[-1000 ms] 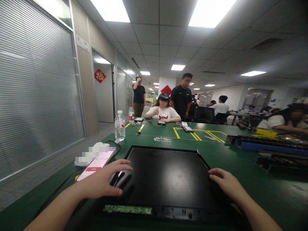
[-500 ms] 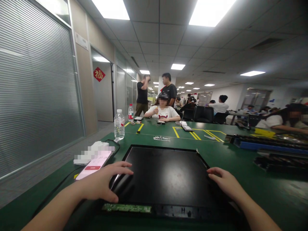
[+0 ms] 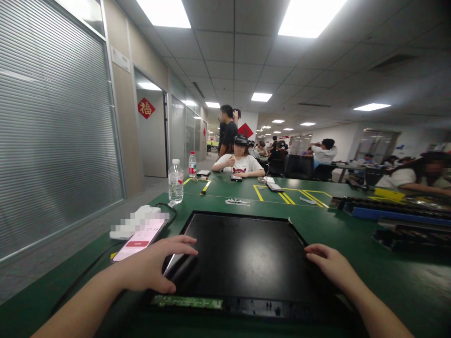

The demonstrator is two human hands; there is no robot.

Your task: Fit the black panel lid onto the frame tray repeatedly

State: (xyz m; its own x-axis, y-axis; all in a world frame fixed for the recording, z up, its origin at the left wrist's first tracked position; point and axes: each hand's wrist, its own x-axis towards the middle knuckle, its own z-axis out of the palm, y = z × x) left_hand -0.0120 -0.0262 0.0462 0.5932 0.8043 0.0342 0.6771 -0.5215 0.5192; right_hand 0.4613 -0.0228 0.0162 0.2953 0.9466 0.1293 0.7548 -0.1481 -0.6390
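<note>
A flat black screen panel (image 3: 243,258) in a dark frame lies on the green table in front of me. Along its near edge runs a green circuit board strip (image 3: 188,302). My left hand (image 3: 160,267) rests over the panel's left edge, fingers spread and thumb apart, near the board's left end. My right hand (image 3: 327,263) is at the panel's right edge, its fingers bent close together around the rim; the fingertips' hold on the frame is partly hidden.
Left of the panel lie a lit phone (image 3: 141,237) and a white object (image 3: 132,223) with a black cable. Beyond stand two water bottles (image 3: 175,183) (image 3: 192,165). Dark strips (image 3: 398,211) lie at the right. A seated person (image 3: 243,162) faces me across the green table (image 3: 211,202).
My hands and the panel have hardly moved, apart from a slight shift of the whole view. Behind the seated person, the two standing people have changed places and now overlap.
</note>
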